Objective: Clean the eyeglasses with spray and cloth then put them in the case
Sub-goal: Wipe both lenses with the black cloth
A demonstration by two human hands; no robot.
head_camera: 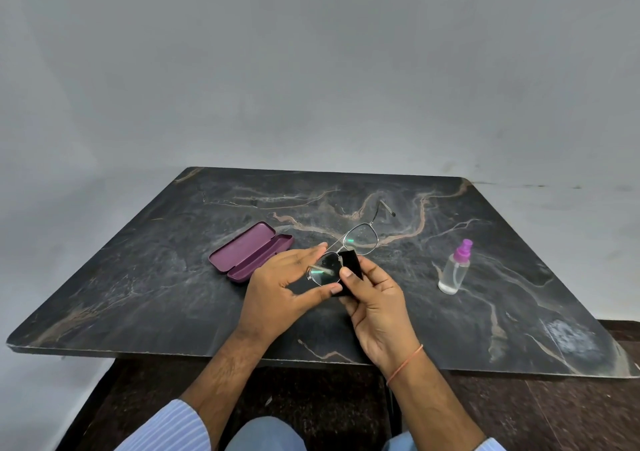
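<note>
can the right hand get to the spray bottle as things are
Probably not at once: the right hand pinches the black cloth against the eyeglasses. The path to the spray bottle looks free.

Two bare forearms are seen, ending in the left hand [277, 289] and the right hand [375, 307]. Dark hair is visible along the left forearm. A thin orange thread [405, 364] is worn around the right wrist. Light blue sleeves with fine stripes are seen pushed up towards the elbows, the left sleeve [173, 428] showing more cloth than the right sleeve [490, 445], which is cut off by the frame edge. Blue-grey trousers [265, 435] are worn, visible between the arms.
</note>
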